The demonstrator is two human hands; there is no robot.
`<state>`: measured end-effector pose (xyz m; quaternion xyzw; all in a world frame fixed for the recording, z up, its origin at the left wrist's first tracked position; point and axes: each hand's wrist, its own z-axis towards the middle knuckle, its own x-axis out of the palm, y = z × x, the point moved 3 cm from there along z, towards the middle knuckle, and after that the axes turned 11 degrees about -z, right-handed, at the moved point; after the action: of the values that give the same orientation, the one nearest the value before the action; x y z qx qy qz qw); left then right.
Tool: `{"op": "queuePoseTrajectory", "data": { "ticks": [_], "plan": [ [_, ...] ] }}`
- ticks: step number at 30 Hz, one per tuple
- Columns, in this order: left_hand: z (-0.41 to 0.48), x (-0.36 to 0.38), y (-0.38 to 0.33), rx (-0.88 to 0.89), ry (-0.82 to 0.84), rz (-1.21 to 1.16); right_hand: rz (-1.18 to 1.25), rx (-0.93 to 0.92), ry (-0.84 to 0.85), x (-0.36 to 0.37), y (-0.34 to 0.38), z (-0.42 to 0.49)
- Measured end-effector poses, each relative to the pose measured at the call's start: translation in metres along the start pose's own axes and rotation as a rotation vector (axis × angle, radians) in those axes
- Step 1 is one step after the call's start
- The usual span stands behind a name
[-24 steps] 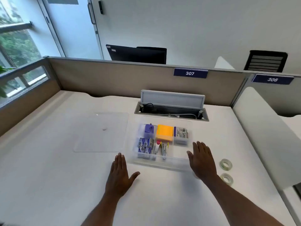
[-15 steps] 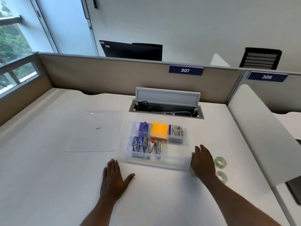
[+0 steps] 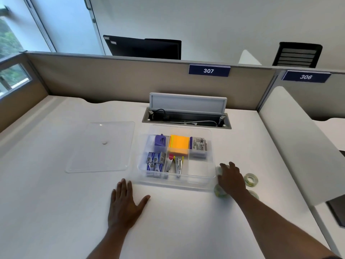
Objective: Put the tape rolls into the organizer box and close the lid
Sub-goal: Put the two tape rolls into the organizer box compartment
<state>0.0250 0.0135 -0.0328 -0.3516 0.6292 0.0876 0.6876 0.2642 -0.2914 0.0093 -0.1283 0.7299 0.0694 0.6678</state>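
Note:
The clear organizer box (image 3: 175,183) stands open at mid-desk, with staples, sticky notes and small tools in its compartments. Its near right compartment holds nothing. The clear lid (image 3: 100,146) lies flat on the desk to the left of the box. Pale green tape rolls lie just right of the box: one (image 3: 251,179) in full view, one (image 3: 220,192) half under my wrist, and one (image 3: 255,194) mostly hidden by my forearm. My right hand (image 3: 231,179) hovers palm down over them, fingers spread, with fingertips on something pale by the box wall. My left hand (image 3: 125,204) rests flat on the desk.
An open cable hatch (image 3: 186,118) with its raised flap sits just behind the box. A beige partition (image 3: 130,81) closes off the back of the desk. A white divider panel (image 3: 291,143) borders the right side, close to the tape rolls.
My right hand has slid right, from the box's front right corner to above the tape rolls. My left hand has stayed flat on the desk.

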Motion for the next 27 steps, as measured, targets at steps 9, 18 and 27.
{"op": "queuePoseTrajectory", "data": {
  "ticks": [9,18,27],
  "plan": [
    [0.001,0.000,0.000,-0.008,-0.010,-0.003,0.050,0.052,-0.064,-0.018,0.000,0.010],
    [0.000,-0.003,-0.002,-0.004,-0.025,-0.028,0.220,-0.216,-0.242,-0.074,0.055,0.030],
    [0.001,-0.003,-0.002,-0.015,-0.025,-0.023,-0.031,-0.329,0.033,-0.040,0.097,0.022]
  ]
}}
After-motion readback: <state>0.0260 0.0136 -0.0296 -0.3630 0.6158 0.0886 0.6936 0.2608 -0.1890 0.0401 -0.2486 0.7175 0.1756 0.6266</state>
